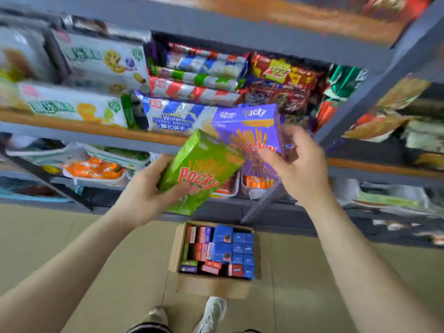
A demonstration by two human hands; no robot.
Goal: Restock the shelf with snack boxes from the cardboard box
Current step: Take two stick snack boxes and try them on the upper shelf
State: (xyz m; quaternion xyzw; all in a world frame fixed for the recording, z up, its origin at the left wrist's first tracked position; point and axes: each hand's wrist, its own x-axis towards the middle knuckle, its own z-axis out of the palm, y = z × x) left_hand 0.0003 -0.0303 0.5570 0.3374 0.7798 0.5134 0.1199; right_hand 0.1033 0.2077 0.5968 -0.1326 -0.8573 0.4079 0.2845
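Observation:
My left hand (153, 188) grips a green Pocky box (204, 169), tilted, in front of the middle shelf's edge. My right hand (298, 164) holds a purple Pocky box (249, 131) by its lower right side, fingers curled round it, at the front of the orange shelf board (72, 127). The purple box stands upright against stacked wafer packets (173, 118). Below on the floor, the open cardboard box (213, 288) holds several blue, red, pink and purple snack boxes (223, 251).
Grey metal shelving (348, 131) with orange boards fills the view, packed with biscuit and snack packets. A lower shelf holds trays of orange packets (93, 169). Tan floor tiles (72, 248) surround the cardboard box. My shoes (211, 316) stand just before it.

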